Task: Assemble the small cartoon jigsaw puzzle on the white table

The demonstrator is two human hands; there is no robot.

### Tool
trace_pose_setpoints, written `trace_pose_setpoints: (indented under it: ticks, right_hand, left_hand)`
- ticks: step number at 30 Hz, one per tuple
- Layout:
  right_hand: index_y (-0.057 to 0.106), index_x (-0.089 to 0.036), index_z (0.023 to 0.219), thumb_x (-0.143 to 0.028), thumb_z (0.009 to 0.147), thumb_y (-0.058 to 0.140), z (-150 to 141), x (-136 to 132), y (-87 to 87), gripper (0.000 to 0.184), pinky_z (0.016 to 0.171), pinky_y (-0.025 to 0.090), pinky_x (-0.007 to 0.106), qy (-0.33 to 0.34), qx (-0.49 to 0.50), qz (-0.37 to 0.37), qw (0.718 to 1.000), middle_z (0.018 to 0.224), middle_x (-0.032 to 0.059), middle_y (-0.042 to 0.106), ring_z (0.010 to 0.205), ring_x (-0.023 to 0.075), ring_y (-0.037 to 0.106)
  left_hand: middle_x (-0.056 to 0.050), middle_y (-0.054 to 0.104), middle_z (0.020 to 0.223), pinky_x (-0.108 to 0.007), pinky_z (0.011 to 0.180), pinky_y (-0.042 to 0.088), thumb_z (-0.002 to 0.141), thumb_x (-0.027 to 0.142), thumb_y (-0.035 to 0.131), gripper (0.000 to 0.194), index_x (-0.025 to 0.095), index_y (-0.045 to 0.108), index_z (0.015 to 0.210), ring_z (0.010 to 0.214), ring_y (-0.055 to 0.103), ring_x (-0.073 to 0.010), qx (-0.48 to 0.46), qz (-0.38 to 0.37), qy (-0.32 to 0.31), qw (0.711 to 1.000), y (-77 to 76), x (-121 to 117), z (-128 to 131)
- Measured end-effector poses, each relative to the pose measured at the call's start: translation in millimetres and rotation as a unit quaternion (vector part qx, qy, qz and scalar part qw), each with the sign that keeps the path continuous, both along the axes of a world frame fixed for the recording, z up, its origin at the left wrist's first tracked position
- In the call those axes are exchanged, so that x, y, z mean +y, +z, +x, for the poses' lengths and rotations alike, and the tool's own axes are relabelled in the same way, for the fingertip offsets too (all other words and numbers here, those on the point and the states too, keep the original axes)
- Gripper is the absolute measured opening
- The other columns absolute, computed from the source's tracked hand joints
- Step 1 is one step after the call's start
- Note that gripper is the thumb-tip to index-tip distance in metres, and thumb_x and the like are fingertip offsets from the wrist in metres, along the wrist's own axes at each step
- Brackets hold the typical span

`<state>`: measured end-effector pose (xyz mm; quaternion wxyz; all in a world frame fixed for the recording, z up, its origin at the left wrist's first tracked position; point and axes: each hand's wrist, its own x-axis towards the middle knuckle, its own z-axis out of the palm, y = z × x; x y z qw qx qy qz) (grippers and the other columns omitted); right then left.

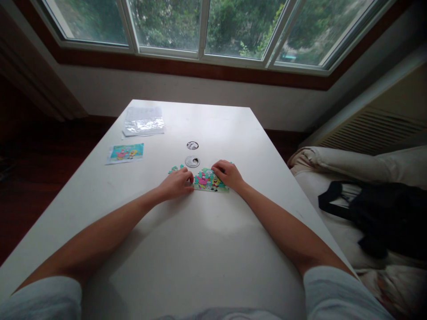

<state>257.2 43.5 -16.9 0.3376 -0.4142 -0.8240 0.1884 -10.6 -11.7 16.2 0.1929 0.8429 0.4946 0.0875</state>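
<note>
A small cartoon jigsaw puzzle (208, 180), mostly assembled, lies flat near the middle of the white table (187, 249). My left hand (176, 183) rests on the table at the puzzle's left edge, fingers curled with the tips pressed against it. My right hand (228, 174) lies over the puzzle's upper right corner, fingers bent down onto the pieces. A few loose teal pieces (176, 169) sit just beyond my left hand.
Two round cable holes (192, 153) lie beyond the puzzle. A printed reference picture (126, 153) and a clear plastic bag (143, 121) lie at the far left. To the right a cushioned seat holds a black bag (376, 213). Windows run along the far wall.
</note>
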Motion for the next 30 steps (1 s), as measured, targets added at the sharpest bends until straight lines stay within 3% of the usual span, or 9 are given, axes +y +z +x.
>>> trace_pose_setpoints:
  ticks: [12,18,30]
  right_hand:
    - [0.068,-0.021,0.086,-0.03,0.097,0.058,0,0,0.1,0.018,0.076,0.043,0.033,0.007,-0.005,0.001,1.0,0.082,0.0041,0.064,0.08,0.0194,0.056]
    - [0.068,-0.02,0.086,-0.029,0.097,0.058,0,0,0.2,0.017,0.076,0.042,0.033,0.011,-0.001,0.0,1.0,0.082,0.0039,0.064,0.08,0.0193,0.056]
    - [0.068,-0.021,0.085,-0.028,0.096,0.059,-1,0,0.8,0.016,0.076,0.042,0.032,0.01,0.003,0.0,1.0,0.083,0.0037,0.064,0.081,0.0192,0.057]
  left_hand:
    - [-0.004,0.062,0.103,-0.032,0.08,0.046,0.083,0.029,0.07,0.02,0.024,0.069,0.103,0.089,0.063,-0.0214,0.009,0.038,0.004,0.999,5.5,-7,3]
    - [-0.004,0.066,0.094,-0.031,0.078,0.044,0.085,0.025,0.064,0.01,0.024,0.071,0.092,0.089,0.063,-0.0216,0.026,0.077,-0.008,0.997,8.4,-11,8]
    - [-0.001,0.071,0.085,-0.027,0.066,0.038,0.082,0.022,0.059,0.012,0.023,0.07,0.085,0.076,0.063,-0.0173,-0.007,0.012,0.018,1.0,8.5,-10,9]
